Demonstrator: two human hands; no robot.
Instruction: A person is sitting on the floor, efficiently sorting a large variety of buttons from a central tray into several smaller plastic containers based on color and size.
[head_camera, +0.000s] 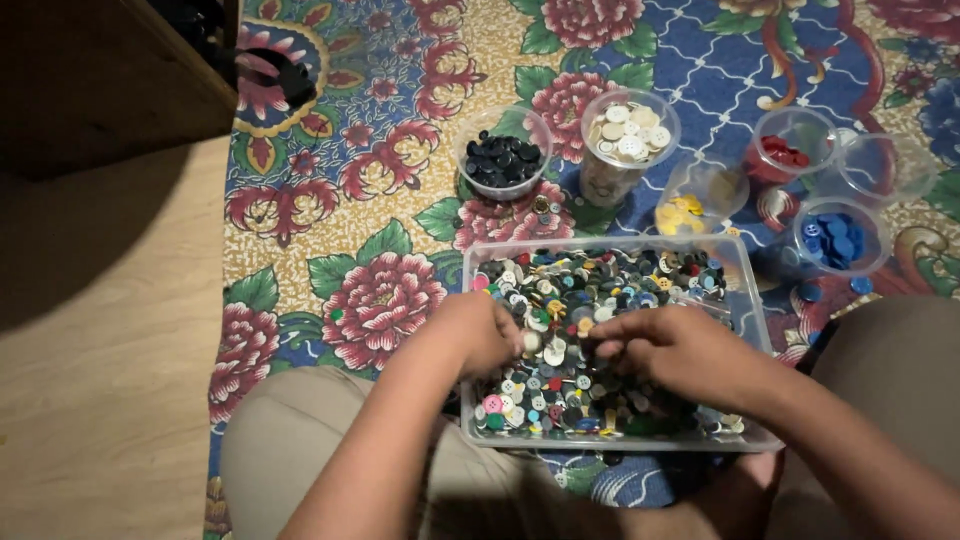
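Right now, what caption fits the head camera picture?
Both hands, left hand and right hand, dig into a clear tray of mixed buttons.

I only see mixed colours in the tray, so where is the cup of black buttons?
The cup of black buttons stands on the flowered cloth just beyond the tray's left corner, beside the cup of white buttons.

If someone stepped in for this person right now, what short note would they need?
Left hand: fingers down in the mixed buttons, grip hidden.
Right hand: same, fingertips among the buttons.
Clear rectangular plastic tub of mixed buttons sits between the knees on the floral mat.
Done: clear round cups hold black buttons, white buttons, yellow buttons, red buttons, blue buttons.
Left: tub remains very full.
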